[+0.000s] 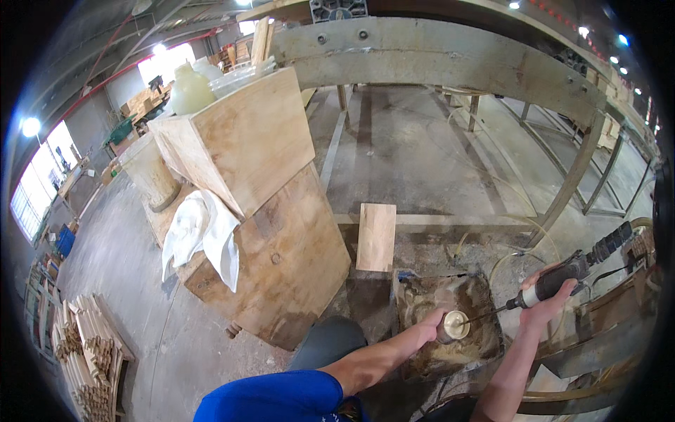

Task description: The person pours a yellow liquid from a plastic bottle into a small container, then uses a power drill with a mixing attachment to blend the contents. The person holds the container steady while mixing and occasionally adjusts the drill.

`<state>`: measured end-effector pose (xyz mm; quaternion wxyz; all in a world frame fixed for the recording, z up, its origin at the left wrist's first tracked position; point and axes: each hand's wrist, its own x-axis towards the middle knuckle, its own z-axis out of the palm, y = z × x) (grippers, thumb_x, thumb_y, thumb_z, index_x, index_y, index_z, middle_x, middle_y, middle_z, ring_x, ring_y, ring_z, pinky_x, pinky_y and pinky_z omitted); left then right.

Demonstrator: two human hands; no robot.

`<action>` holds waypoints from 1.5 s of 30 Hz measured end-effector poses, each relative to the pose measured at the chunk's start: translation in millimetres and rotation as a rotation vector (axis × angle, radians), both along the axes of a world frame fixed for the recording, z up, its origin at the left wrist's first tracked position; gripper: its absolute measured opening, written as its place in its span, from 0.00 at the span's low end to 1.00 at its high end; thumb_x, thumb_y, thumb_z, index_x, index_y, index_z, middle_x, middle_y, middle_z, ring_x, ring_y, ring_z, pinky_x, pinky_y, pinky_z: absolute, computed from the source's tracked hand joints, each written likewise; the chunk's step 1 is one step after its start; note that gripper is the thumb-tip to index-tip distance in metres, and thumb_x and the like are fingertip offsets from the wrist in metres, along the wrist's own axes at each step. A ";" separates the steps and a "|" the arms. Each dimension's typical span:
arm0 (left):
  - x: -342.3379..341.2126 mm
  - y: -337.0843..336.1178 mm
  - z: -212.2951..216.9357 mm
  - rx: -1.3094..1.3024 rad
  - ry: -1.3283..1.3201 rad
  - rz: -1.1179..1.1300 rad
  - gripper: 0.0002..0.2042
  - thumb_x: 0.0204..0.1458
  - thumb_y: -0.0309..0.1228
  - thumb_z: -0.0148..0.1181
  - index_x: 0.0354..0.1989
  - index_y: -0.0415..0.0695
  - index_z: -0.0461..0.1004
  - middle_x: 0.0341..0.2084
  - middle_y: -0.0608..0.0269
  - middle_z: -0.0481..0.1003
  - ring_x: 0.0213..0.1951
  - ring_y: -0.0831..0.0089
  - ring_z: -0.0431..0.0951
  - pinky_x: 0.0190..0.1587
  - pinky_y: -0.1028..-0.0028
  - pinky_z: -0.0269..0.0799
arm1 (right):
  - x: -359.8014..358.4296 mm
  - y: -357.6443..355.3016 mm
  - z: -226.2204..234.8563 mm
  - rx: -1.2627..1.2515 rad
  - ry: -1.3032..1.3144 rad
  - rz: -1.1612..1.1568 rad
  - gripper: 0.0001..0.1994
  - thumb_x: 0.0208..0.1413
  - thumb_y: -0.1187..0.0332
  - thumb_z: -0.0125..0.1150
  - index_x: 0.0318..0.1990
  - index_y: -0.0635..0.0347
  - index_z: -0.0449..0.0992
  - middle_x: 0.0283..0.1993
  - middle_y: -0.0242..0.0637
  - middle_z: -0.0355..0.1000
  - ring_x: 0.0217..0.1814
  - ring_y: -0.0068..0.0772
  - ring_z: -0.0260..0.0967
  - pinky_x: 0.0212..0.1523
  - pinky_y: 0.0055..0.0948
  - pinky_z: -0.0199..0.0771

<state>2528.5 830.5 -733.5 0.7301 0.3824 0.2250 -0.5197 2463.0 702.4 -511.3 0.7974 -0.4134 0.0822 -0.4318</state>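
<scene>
My left hand (434, 326) is wrapped round a small pale round cup-shaped piece (456, 325), its ringed open end turned up. In my right hand (547, 301) is a black and grey handheld power tool (573, 267). The tool's long thin shaft (488, 314) points left, and its end reaches the mouth of the cup-shaped piece. Whether the shaft touches the inside cannot be made out. Below both hands lies a square dark-edged tray (406, 276) with brown dust or powder in it.
Wooden boxes (256, 141) stand stacked at the left, with a white cloth (204, 228), a cloudy plastic jug (191, 88) and a bucket (149, 172). A small board (376, 235) leans beyond the tray. Bundled wood sticks (88, 352) lie at lower left. A metal frame (436, 56) spans the far side.
</scene>
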 end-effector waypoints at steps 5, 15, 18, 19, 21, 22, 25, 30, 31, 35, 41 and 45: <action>-0.5 0.4 -0.4 -0.016 0.028 0.009 0.10 0.49 0.37 0.50 0.31 0.48 0.76 0.32 0.63 0.76 0.33 0.67 0.76 0.37 0.66 0.71 | -0.7 -1.9 -1.1 0.022 -0.015 0.019 0.31 0.51 0.36 0.42 0.41 0.60 0.65 0.21 0.38 0.61 0.19 0.31 0.59 0.19 0.28 0.61; -2.1 -0.6 12.4 0.072 0.054 0.174 0.25 0.50 0.55 0.49 0.46 0.49 0.69 0.41 0.62 0.73 0.41 0.66 0.72 0.43 0.64 0.67 | -2.0 -2.9 -2.2 0.005 -0.021 0.001 0.30 0.52 0.37 0.41 0.42 0.59 0.65 0.24 0.36 0.62 0.20 0.30 0.59 0.21 0.28 0.62; -3.7 -3.2 19.0 0.104 0.034 0.213 0.27 0.49 0.56 0.49 0.50 0.48 0.67 0.44 0.61 0.71 0.42 0.65 0.71 0.45 0.64 0.65 | -3.5 -3.3 -1.5 0.000 -0.029 0.019 0.30 0.52 0.37 0.41 0.42 0.59 0.65 0.24 0.36 0.62 0.21 0.29 0.60 0.21 0.27 0.63; -2.7 -0.1 17.4 0.125 0.018 0.225 0.28 0.49 0.56 0.49 0.51 0.48 0.66 0.45 0.61 0.71 0.43 0.65 0.70 0.45 0.64 0.65 | -3.2 -1.2 -0.9 -0.011 -0.038 0.040 0.30 0.52 0.37 0.41 0.42 0.58 0.65 0.25 0.36 0.62 0.21 0.29 0.60 0.21 0.27 0.63; -0.9 5.1 13.7 0.167 -0.012 0.248 0.29 0.49 0.57 0.49 0.52 0.47 0.66 0.46 0.61 0.70 0.45 0.66 0.69 0.46 0.65 0.64 | -1.8 3.5 0.7 -0.027 -0.061 0.065 0.29 0.52 0.37 0.41 0.41 0.58 0.65 0.24 0.35 0.62 0.20 0.28 0.60 0.20 0.27 0.63; -1.2 2.0 15.9 0.185 -0.018 0.239 0.29 0.49 0.57 0.49 0.52 0.47 0.66 0.47 0.61 0.69 0.46 0.65 0.69 0.47 0.64 0.64 | -1.8 5.1 1.5 -0.038 -0.071 0.054 0.29 0.53 0.38 0.41 0.40 0.58 0.65 0.23 0.35 0.62 0.19 0.28 0.60 0.20 0.26 0.63; -2.3 -8.0 19.0 0.205 -0.019 0.216 0.29 0.49 0.57 0.50 0.52 0.48 0.66 0.49 0.60 0.68 0.48 0.65 0.69 0.49 0.62 0.63 | -2.9 0.9 1.7 -0.033 -0.084 0.018 0.29 0.53 0.38 0.41 0.39 0.58 0.65 0.22 0.35 0.62 0.18 0.28 0.60 0.19 0.26 0.63; 0.5 -7.5 11.8 0.205 0.021 0.227 0.31 0.49 0.57 0.50 0.54 0.47 0.63 0.50 0.60 0.67 0.48 0.65 0.69 0.48 0.63 0.64 | -1.2 3.8 2.2 -0.037 -0.072 -0.002 0.29 0.53 0.37 0.41 0.39 0.58 0.65 0.22 0.35 0.62 0.18 0.28 0.60 0.19 0.26 0.63; 1.6 -3.1 9.0 0.173 0.022 0.250 0.31 0.48 0.57 0.50 0.53 0.45 0.63 0.49 0.59 0.68 0.47 0.65 0.69 0.48 0.64 0.64 | 0.1 8.0 3.9 -0.026 -0.076 0.002 0.29 0.53 0.37 0.41 0.39 0.58 0.65 0.22 0.35 0.62 0.18 0.28 0.60 0.20 0.26 0.63; -1.5 -4.7 16.7 0.182 0.023 0.303 0.32 0.48 0.57 0.51 0.53 0.42 0.64 0.47 0.58 0.69 0.45 0.65 0.70 0.47 0.65 0.65 | 0.6 1.9 -1.2 -0.031 -0.076 0.011 0.29 0.53 0.37 0.40 0.39 0.58 0.65 0.20 0.35 0.61 0.18 0.28 0.59 0.20 0.26 0.61; -1.9 -4.9 19.6 0.169 0.000 0.305 0.33 0.48 0.57 0.51 0.53 0.42 0.64 0.48 0.57 0.68 0.46 0.64 0.69 0.47 0.66 0.64 | -0.5 -3.5 -4.0 -0.101 -0.094 0.065 0.30 0.50 0.36 0.45 0.41 0.58 0.65 0.22 0.36 0.62 0.19 0.29 0.61 0.21 0.28 0.62; 4.5 10.7 3.4 0.164 -0.033 0.317 0.34 0.48 0.57 0.50 0.55 0.41 0.62 0.51 0.56 0.66 0.49 0.64 0.67 0.49 0.66 0.61 | 4.6 17.3 4.6 -0.083 -0.085 0.037 0.29 0.54 0.38 0.39 0.38 0.58 0.65 0.19 0.34 0.60 0.18 0.28 0.59 0.20 0.25 0.61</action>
